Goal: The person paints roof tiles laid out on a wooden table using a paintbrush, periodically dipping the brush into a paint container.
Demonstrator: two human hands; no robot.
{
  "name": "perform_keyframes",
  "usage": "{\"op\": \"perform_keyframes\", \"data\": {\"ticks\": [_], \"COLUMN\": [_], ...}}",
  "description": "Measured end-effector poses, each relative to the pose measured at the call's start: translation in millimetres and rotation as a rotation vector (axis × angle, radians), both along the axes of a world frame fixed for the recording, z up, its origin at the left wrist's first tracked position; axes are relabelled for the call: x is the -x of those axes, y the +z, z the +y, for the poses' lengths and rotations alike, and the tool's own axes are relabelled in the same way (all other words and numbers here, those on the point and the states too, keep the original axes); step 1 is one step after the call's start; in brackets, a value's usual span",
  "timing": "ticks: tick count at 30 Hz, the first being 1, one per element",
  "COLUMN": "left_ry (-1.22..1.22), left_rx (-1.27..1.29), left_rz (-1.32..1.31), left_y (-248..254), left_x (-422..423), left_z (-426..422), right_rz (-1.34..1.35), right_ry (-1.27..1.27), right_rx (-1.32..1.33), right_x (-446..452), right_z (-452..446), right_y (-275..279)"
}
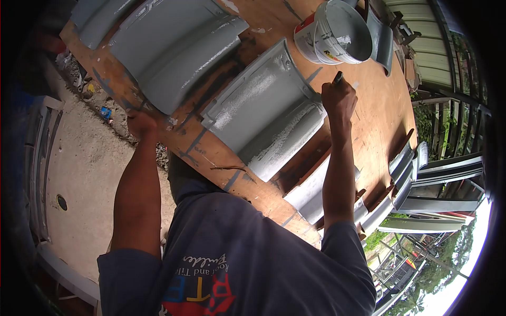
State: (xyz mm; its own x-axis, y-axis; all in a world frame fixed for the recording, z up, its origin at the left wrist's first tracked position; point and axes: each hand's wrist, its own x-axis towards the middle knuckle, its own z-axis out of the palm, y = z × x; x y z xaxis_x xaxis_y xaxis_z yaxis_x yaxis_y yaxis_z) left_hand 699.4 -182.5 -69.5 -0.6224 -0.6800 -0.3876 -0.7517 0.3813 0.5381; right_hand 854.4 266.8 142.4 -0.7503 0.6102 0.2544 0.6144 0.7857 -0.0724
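Observation:
My right hand (340,101) is closed around a paintbrush (338,78); the dark end of its handle sticks out above the fist, and the bristles are hidden. The fist is at the right end of a curved roof tile (253,105), grey with whitish unevenly coated patches. Just beyond it, a white bucket (308,39) of grey paint stands tilted in my view. My left hand (141,125) is closed on the near edge of the wooden table (211,158), close to the corner of a larger grey tile (168,58).
Another grey tile (97,21) lies at the upper left. Whitish tiles (311,192) line the table's lower right side, with more tiles (403,168) beyond. A thin stick (227,168) lies near the front edge. Rubble and litter (105,112) cover the ground at left.

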Motion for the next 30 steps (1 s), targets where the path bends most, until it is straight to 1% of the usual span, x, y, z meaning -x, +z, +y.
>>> {"op": "perform_keyframes", "data": {"ticks": [3,4,5,7,8,10,12,13,15,19,21,22,25,26,28,29,30], "left_ry": [-0.024,-0.026,-0.016,-0.011,-0.014,-0.009,0.0,0.0,0.018,-0.017,0.011,0.006,0.015,0.008,-0.003,0.004,0.012], "left_rx": [0.056,0.057,0.052,0.045,0.014,-0.015,0.034,0.035,0.025,0.019,0.042,0.04,0.022,0.01,0.001,0.008,0.015], "left_rz": [-0.021,-0.019,-0.013,-0.001,0.016,0.038,-0.02,-0.023,0.0,0.012,-0.023,-0.022,-0.004,0.008,0.007,-0.002,-0.009], "left_y": [-3.2,-3.1,-2.8,-3.0,-2.7,-4.4,-8.1,-9.3,-10.5,-11.2,-13.0,-10.4,-8.3,-10.1,-10.3,-11.2,-9.6], "left_x": [0.7,1.0,0.4,0.4,-1.1,2.2,2.2,1.3,1.7,-0.8,2.2,-0.2,4.1,4.9,0.8,1.8,1.8], "left_z": [-2.5,-1.3,-0.9,-1.3,-1.7,-3.3,-4.2,-4.8,-3.8,-6.2,-5.2,-3.7,-4.0,-4.8,-6.7,-5.5,-4.8], "right_rz": [0.049,0.084,0.085,0.067,0.039,0.076,0.126,0.122,0.043,0.137,0.211,0.183,0.433,0.437,0.775,0.771,0.912], "right_ry": [0.056,0.051,0.049,0.067,0.05,0.066,0.045,0.046,0.072,0.061,0.07,0.051,0.075,0.085,0.23,0.231,0.214], "right_rx": [0.005,0.073,0.074,0.161,0.142,0.158,0.225,0.225,0.126,0.106,0.188,0.231,0.404,0.407,0.848,0.849,0.972], "right_x": [8.1,9.9,9.2,8.5,7.7,12.4,9.1,6.9,1.4,8.2,23.6,31.6,53.1,60.8,66.9,67.0,67.8], "right_z": [-7.6,-12.1,-12.0,-10.0,-4.9,-9.6,-13.7,-13.1,-12.5,-11.1,-12.3,-12.0,-10.8,-6.0,-10.5,-12.6,-23.5], "right_y": [15.6,17.3,11.5,-1.9,-2.6,12.7,17.0,11.2,-3.5,-12.7,-23.0,-30.5,-55.8,-60.0,-50.8,-45.9,-32.0]}}
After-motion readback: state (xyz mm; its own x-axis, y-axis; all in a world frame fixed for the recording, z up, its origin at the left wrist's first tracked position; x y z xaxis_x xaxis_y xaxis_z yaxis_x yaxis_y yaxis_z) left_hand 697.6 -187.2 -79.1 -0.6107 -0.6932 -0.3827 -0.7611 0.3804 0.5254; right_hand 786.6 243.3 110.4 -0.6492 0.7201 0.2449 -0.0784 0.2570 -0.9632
